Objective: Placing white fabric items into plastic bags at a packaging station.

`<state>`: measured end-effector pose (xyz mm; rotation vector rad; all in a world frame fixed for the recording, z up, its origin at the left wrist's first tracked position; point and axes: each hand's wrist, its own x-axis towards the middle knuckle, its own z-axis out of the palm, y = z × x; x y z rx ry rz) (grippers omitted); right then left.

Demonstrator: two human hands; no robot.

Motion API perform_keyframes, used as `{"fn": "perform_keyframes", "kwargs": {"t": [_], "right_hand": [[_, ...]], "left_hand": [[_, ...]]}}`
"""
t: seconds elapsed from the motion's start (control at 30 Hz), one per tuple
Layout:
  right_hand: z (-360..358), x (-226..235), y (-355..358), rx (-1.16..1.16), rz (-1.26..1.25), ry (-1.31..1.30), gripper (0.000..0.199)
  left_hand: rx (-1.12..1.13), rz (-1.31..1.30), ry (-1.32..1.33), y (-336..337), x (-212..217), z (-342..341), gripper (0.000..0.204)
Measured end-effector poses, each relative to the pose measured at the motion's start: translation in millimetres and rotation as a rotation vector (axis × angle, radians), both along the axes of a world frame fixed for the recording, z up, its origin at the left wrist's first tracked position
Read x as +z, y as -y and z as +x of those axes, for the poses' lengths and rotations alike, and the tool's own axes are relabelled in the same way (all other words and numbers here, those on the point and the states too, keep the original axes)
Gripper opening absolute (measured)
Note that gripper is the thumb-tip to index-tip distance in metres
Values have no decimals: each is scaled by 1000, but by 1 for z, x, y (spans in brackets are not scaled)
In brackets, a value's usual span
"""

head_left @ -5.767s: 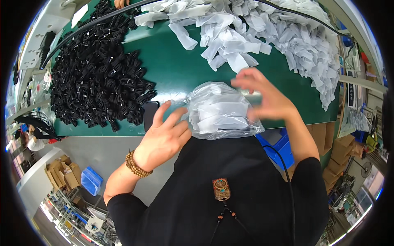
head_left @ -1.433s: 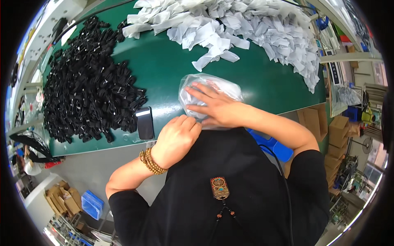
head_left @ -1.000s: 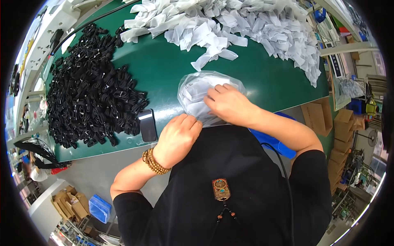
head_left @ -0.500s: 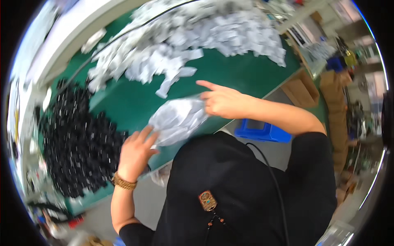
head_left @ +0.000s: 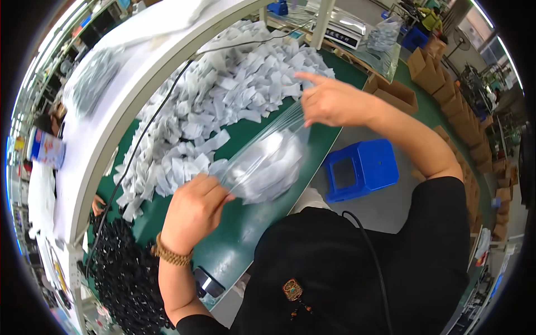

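A clear plastic bag [head_left: 271, 167] with whitish pieces inside is stretched between my hands above the green table [head_left: 237, 237]. My left hand [head_left: 192, 212] pinches the bag's left corner between thumb and curled fingers. At the opposite corner, my right hand [head_left: 335, 103] grips the film, its index finger pointing out to the left. Taut creases run along the edge between the two hands. Just beyond the bag spreads a large heap of pale grey-white strips or small sachets [head_left: 245, 84]. Left of my left forearm lies a pile of small black parts [head_left: 123, 268].
A phone [head_left: 208, 282] lies near the table edge. A blue plastic stool [head_left: 363, 167] stands on the floor at right, with cardboard boxes [head_left: 393, 95] beyond. A white shelf [head_left: 111, 120] and black cable [head_left: 153, 117] cross the left. Another person's hand [head_left: 98, 205] shows beside the black pile.
My view has shifted, showing more of the shelf and stool. My hands have pulled the bag's edge taut; my left hand has closed from loosely spread fingers onto its corner.
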<state>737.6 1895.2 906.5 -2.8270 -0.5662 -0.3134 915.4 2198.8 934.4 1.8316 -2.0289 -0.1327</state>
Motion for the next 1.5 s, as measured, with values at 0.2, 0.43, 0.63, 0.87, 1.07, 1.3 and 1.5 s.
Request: {"fn": "perform_keyframes", "kwargs": {"t": [0.2, 0.43, 0.63, 0.87, 1.07, 1.3, 1.5], "right_hand": [[-112, 22, 201, -293, -132, 54, 4], [-214, 0, 467, -605, -200, 126, 22], [-233, -59, 628, -658, -161, 131, 28], [-184, -151, 780, -644, -129, 158, 20], [-161, -164, 819, -644, -75, 159, 13], [-150, -152, 788, -581, -9, 82, 18], [-128, -130, 732, -594, -112, 182, 41]], "left_hand": [[-242, -125, 23, 271, -7, -32, 13], [-422, -132, 7, 637, -40, -67, 12], [-410, -76, 26, 848, -96, -67, 14], [-216, 148, 163, 982, -151, -36, 20], [-80, 206, 224, 998, -169, -31, 18], [-205, 189, 155, 971, -175, -28, 30], [-211, -122, 44, 893, -156, -26, 46]]}}
